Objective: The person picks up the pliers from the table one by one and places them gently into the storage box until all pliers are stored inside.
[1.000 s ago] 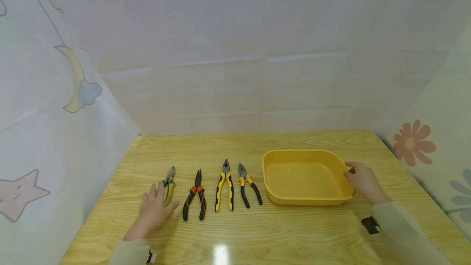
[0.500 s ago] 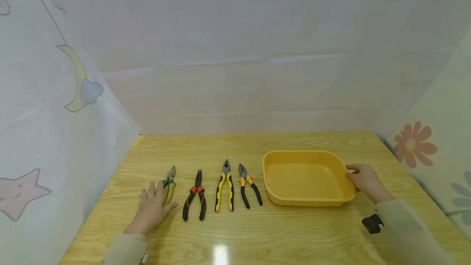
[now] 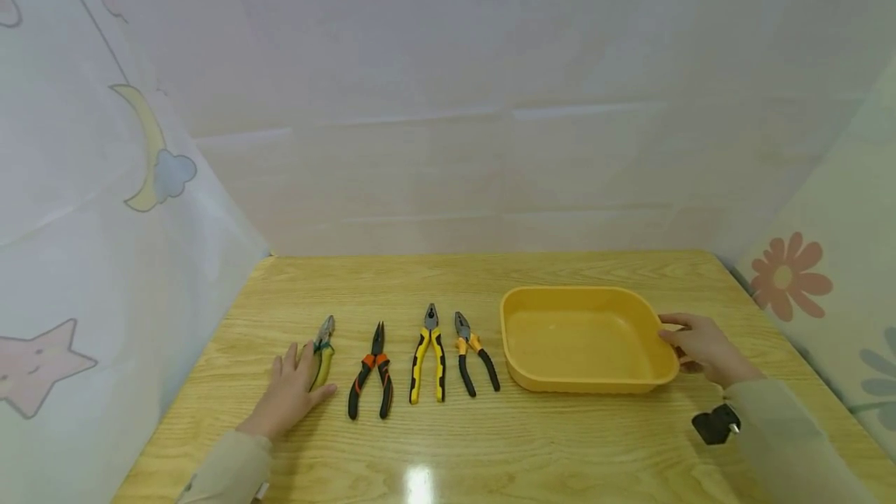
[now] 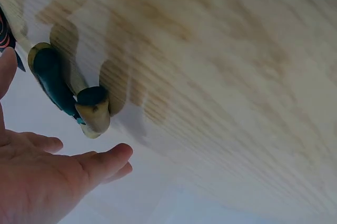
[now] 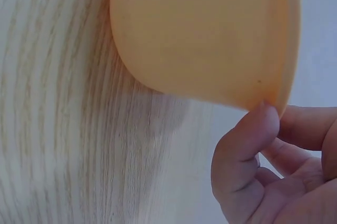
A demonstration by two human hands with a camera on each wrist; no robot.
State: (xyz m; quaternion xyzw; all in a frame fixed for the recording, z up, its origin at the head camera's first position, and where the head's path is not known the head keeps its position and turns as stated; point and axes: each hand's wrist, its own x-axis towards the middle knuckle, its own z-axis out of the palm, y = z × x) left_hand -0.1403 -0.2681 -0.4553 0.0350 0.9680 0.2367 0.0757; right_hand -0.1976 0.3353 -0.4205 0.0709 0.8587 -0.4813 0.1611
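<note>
My left hand (image 3: 283,397) is spread over the handles of small pliers (image 3: 324,364) with yellow-green grips, partly covering them in the head view. In the left wrist view those grips (image 4: 50,77) show teal and yellow faces, with a gap between them and the extended fingers (image 4: 108,161). At the right, my right hand (image 3: 707,350) pinches the right-hand rim of a shallow yellow plastic tray (image 3: 588,386). The right wrist view shows the thumb (image 5: 245,140) on one side of the tray's rim and the index finger on the other. The tray has nothing in it.
Between left hand and tray lie needle-nose pliers (image 3: 378,342) with black-and-orange grips, long yellow-and-black pliers (image 3: 421,358) and smaller orange-and-black pliers (image 3: 463,327), spaced in a row. The wooden table (image 3: 532,442) is bordered by hanging printed sheets (image 3: 448,177) at the back and sides.
My left hand has drawn back slightly toward the lower left, still over the small pliers. The right forearm has shifted a little to the right, with the fingers remaining on the tray's rim.
</note>
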